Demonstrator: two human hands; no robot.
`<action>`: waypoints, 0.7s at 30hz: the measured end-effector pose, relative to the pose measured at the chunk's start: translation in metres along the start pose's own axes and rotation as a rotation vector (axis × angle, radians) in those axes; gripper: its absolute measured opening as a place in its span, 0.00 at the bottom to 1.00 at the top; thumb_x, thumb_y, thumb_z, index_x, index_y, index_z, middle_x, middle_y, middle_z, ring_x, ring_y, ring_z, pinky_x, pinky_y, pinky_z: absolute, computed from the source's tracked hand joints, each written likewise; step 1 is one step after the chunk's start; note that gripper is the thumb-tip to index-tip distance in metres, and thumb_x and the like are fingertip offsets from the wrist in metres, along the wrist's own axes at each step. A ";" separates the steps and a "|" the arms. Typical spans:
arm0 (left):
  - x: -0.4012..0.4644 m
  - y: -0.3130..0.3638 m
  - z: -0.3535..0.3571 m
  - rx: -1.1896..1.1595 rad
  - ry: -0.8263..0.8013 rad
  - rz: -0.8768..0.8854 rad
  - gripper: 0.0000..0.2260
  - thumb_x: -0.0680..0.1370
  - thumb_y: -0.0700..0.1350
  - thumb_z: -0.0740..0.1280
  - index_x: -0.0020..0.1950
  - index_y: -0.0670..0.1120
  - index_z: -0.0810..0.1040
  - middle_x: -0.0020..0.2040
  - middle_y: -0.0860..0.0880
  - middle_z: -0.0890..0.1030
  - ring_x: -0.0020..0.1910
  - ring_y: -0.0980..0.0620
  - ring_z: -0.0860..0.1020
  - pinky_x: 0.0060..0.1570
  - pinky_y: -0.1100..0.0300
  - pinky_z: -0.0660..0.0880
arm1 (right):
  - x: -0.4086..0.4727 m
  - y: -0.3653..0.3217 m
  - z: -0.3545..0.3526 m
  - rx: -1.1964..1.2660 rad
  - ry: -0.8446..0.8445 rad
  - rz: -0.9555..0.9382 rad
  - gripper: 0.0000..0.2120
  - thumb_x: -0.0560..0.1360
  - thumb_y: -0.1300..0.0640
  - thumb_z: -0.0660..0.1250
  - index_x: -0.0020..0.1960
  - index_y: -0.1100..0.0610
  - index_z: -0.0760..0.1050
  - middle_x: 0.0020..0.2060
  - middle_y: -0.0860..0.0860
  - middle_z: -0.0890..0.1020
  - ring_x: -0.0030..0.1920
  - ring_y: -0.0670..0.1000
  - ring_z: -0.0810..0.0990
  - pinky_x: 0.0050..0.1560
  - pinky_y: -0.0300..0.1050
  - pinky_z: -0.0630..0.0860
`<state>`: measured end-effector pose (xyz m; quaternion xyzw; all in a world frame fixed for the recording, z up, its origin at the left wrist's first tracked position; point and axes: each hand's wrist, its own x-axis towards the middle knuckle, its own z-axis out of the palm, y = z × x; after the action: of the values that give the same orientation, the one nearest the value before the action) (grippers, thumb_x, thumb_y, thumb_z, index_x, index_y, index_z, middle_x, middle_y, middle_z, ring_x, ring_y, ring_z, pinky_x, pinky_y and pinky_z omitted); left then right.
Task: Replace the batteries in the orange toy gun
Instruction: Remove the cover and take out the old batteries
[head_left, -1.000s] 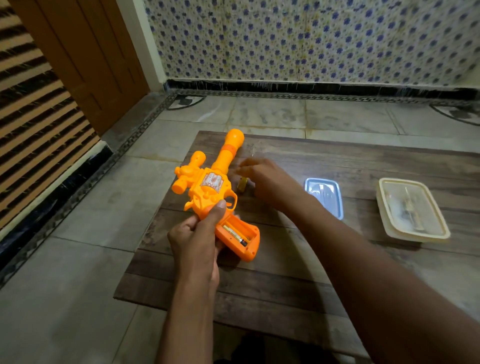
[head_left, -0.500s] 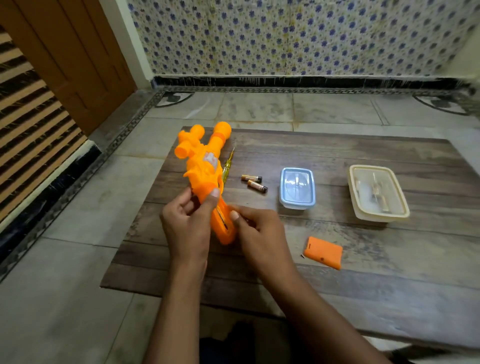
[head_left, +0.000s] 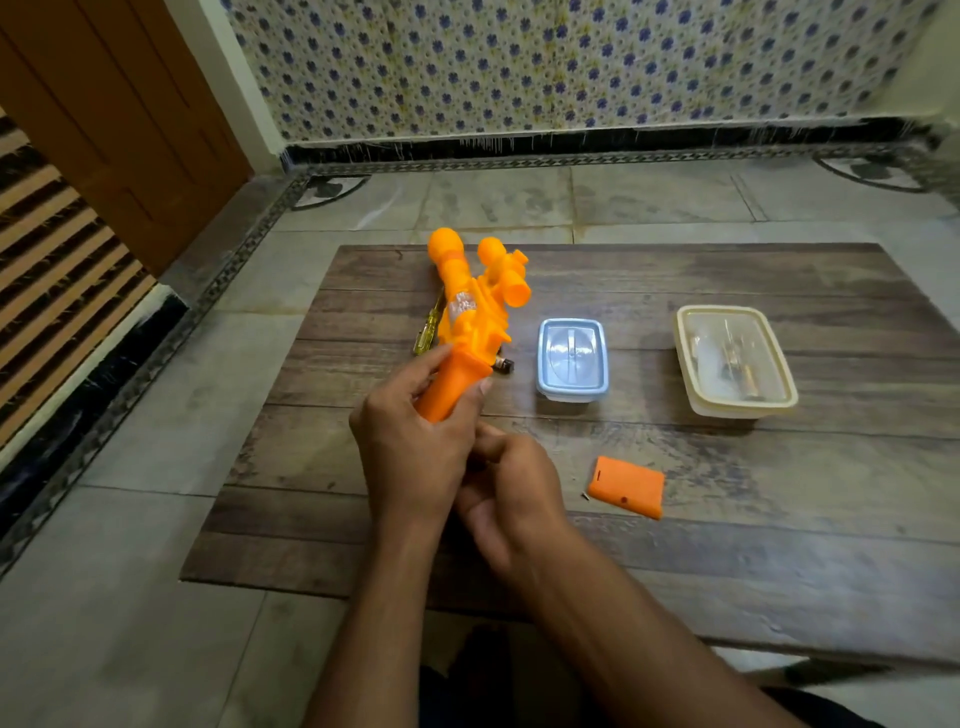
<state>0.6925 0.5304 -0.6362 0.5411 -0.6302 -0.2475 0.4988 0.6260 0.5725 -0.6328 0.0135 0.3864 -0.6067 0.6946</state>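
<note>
- We see the left hand (head_left: 410, 441) wrapped around the grip of the orange toy gun (head_left: 470, 322), thumb on the left face and fingertips on the right face.
- The toy gun is held above the wooden table (head_left: 675, 545), barrel pointing away from the person and slightly left, scope on the right.
- The right hand (head_left: 511, 488) sits just below and right of the left hand, touching it, fingers curled. We cannot tell whether it holds anything.
- The orange battery cover (head_left: 627, 487) lies flat on the table to the right of the hands, well apart from the gun. 1 small screw (head_left: 585, 495) lies just beside its left edge.
- 1 battery (head_left: 504, 365) lies on the table behind the gun grip, partly hidden.
- A yellow-handled screwdriver (head_left: 427, 332) lies to the left of the gun body.
- 2 lidded containers stand further right: a blue container (head_left: 572, 359) near the gun and a cream container (head_left: 735, 359) beyond it.
</note>
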 end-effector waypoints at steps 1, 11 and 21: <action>0.001 -0.001 -0.001 -0.009 0.001 -0.010 0.21 0.71 0.47 0.83 0.63 0.50 0.87 0.51 0.59 0.86 0.48 0.59 0.85 0.54 0.58 0.82 | 0.000 0.000 0.000 0.001 -0.008 0.007 0.19 0.79 0.70 0.53 0.59 0.66 0.81 0.54 0.62 0.86 0.58 0.60 0.84 0.70 0.58 0.74; 0.003 -0.007 -0.001 -0.112 0.056 -0.077 0.22 0.71 0.49 0.82 0.63 0.50 0.87 0.53 0.54 0.88 0.51 0.55 0.87 0.55 0.49 0.84 | 0.001 -0.002 0.005 0.000 0.054 -0.038 0.17 0.82 0.68 0.55 0.62 0.67 0.80 0.55 0.63 0.86 0.61 0.61 0.83 0.66 0.56 0.77; 0.007 -0.010 -0.002 -0.191 0.115 -0.146 0.20 0.71 0.47 0.83 0.62 0.47 0.87 0.52 0.53 0.89 0.50 0.57 0.87 0.54 0.50 0.85 | 0.003 0.007 0.007 0.030 -0.067 -0.049 0.20 0.81 0.68 0.54 0.66 0.65 0.79 0.61 0.62 0.84 0.63 0.60 0.81 0.61 0.50 0.75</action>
<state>0.6993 0.5215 -0.6413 0.5490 -0.5328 -0.3107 0.5641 0.6357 0.5687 -0.6330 -0.0060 0.3543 -0.6294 0.6916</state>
